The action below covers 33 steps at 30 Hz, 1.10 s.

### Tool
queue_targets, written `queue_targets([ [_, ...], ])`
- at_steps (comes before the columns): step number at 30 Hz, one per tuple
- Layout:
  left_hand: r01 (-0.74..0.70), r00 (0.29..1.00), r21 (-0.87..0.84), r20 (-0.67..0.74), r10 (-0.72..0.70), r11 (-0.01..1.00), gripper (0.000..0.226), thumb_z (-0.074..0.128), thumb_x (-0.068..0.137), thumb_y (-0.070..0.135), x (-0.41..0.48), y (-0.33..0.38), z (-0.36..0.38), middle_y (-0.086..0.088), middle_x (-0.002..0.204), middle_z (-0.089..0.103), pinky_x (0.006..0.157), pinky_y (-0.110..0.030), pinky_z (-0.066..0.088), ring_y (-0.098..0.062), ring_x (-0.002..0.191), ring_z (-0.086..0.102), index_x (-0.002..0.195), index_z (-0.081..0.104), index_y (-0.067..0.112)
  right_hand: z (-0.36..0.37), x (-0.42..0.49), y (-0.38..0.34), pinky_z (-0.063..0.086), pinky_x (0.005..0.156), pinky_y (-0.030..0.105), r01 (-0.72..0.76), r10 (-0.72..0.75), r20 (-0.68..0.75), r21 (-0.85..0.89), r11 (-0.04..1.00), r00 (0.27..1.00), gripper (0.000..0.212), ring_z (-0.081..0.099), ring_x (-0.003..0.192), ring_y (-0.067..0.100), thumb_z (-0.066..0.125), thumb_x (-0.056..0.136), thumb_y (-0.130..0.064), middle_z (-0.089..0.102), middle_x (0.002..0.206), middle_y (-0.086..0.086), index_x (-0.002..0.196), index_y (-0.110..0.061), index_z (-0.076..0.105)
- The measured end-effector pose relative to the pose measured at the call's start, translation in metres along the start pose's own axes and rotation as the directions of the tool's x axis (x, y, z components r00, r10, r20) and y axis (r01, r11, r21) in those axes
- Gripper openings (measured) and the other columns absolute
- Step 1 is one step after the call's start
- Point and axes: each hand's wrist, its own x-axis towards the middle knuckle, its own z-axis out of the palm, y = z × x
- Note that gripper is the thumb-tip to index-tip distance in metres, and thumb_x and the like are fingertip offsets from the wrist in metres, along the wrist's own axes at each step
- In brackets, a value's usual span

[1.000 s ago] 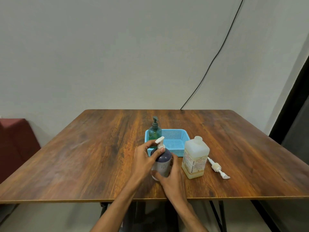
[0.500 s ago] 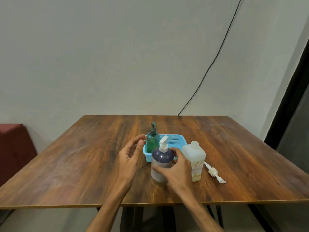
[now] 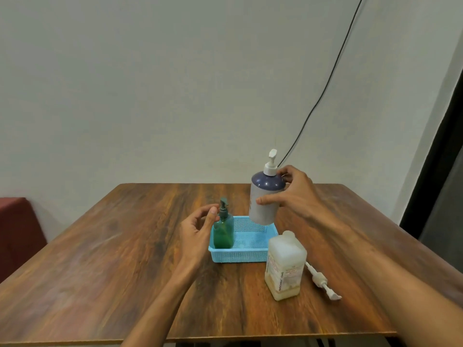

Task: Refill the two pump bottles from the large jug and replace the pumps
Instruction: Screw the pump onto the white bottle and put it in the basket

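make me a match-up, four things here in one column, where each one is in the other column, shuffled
1. dark-topped bottle
2. green bottle
3. jug
4. loose pump

a. lying on the table, right of the jug
b. standing in the blue basket
c. held up in the right hand
d. standing on the table beside the basket

Pairs: 1-c, 2-b, 3-d, 4-a

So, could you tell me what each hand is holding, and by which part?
The right hand grips the grey pump bottle around its body, thumb in front; the left hand holds nothing.
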Motion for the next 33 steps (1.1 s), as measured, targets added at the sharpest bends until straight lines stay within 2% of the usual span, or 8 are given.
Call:
queue_targets([
  [2, 0.012, 1.000, 0.031, 0.003, -0.012, 0.999, 0.019, 0.057, 0.098, 0.023, 0.008, -0.008, 0.004, 0.003, 0.100, 0.076, 0.073, -0.025, 0.060, -0.013, 0.093, 0.072, 0.106, 0.072, 0.017, -0.003, 0.020, 0.016, 0.062, 0.078, 0.045, -0.037, 0.038, 0.050, -0.015, 0.999, 0.998, 0.071, 0.063, 0.103, 0.023, 0.099, 0.053, -0.018, 0.063, 0.111, 0.001, 0.110, -0.015, 0.057],
  [5, 0.035, 0.999, 0.097, -0.029, -0.032, 0.995, 0.021, 0.058, 0.097, 0.027, 0.020, -0.022, 0.006, 0.004, 0.101, 0.076, 0.079, -0.035, 0.061, -0.014, 0.094, 0.072, 0.108, 0.073, 0.017, -0.001, 0.041, 0.041, 0.063, 0.076, 0.044, -0.069, 0.072, 0.111, -0.032, 0.997, 0.991, 0.073, 0.064, 0.105, 0.026, 0.099, 0.052, -0.016, 0.063, 0.113, 0.004, 0.110, -0.014, 0.055],
  [10, 0.074, 0.992, 0.179, -0.111, -0.055, 0.981, 0.015, 0.060, 0.097, 0.027, 0.034, -0.044, 0.004, 0.005, 0.099, 0.075, 0.080, -0.036, 0.062, -0.015, 0.093, 0.072, 0.104, 0.072, 0.023, 0.013, 0.062, 0.085, 0.063, 0.079, 0.047, -0.100, 0.113, 0.220, -0.070, 0.993, 0.969, 0.072, 0.063, 0.104, 0.028, 0.098, 0.054, -0.016, 0.061, 0.113, 0.006, 0.109, -0.016, 0.051],
  [15, 0.100, 0.989, 0.245, -0.130, -0.069, 0.964, 0.013, 0.061, 0.096, 0.030, 0.042, -0.063, -0.004, 0.009, 0.100, 0.075, 0.083, -0.046, 0.060, -0.015, 0.094, 0.071, 0.102, 0.072, 0.029, 0.032, 0.066, 0.118, 0.058, 0.081, 0.031, -0.077, 0.112, 0.280, -0.133, 0.988, 0.953, 0.073, 0.063, 0.101, 0.020, 0.098, 0.056, -0.020, 0.061, 0.111, 0.000, 0.111, -0.017, 0.051],
  [20, 0.121, 0.988, 0.260, -0.125, -0.091, 0.958, 0.012, 0.061, 0.096, 0.025, 0.045, -0.073, 0.000, 0.008, 0.102, 0.074, 0.083, -0.043, 0.061, -0.014, 0.095, 0.071, 0.100, 0.071, 0.030, 0.042, 0.068, 0.138, 0.058, 0.088, 0.034, -0.076, 0.121, 0.315, -0.150, 0.986, 0.941, 0.076, 0.063, 0.104, 0.019, 0.099, 0.053, -0.023, 0.062, 0.114, 0.000, 0.112, -0.019, 0.052],
  [22, 0.125, 0.988, 0.270, -0.122, -0.095, 0.955, 0.012, 0.061, 0.096, 0.023, 0.045, -0.076, 0.001, 0.007, 0.102, 0.074, 0.083, -0.042, 0.061, -0.014, 0.095, 0.071, 0.102, 0.071, 0.028, 0.045, 0.068, 0.141, 0.057, 0.088, 0.031, -0.052, 0.109, 0.327, -0.178, 0.983, 0.939, 0.078, 0.062, 0.105, 0.017, 0.099, 0.052, -0.025, 0.062, 0.116, -0.002, 0.114, -0.021, 0.052],
  [26, 0.133, 0.987, 0.284, -0.126, -0.100, 0.950, 0.014, 0.062, 0.095, 0.020, 0.047, -0.083, -0.002, 0.006, 0.101, 0.074, 0.082, -0.041, 0.061, -0.013, 0.094, 0.070, 0.105, 0.072, 0.023, 0.055, 0.066, 0.148, 0.057, 0.091, 0.035, -0.044, 0.115, 0.341, -0.210, 0.977, 0.933, 0.080, 0.061, 0.106, 0.017, 0.099, 0.050, -0.028, 0.062, 0.118, -0.001, 0.114, -0.024, 0.051],
  [33, 0.148, 0.986, 0.302, -0.119, -0.116, 0.942, 0.015, 0.061, 0.096, 0.017, 0.047, -0.087, -0.006, 0.008, 0.099, 0.074, 0.080, -0.037, 0.061, -0.012, 0.094, 0.070, 0.103, 0.072, 0.026, 0.061, 0.064, 0.151, 0.056, 0.091, 0.036, -0.058, 0.131, 0.344, -0.215, 0.975, 0.930, 0.084, 0.061, 0.105, 0.016, 0.100, 0.049, -0.031, 0.062, 0.118, -0.003, 0.117, -0.022, 0.051],
])
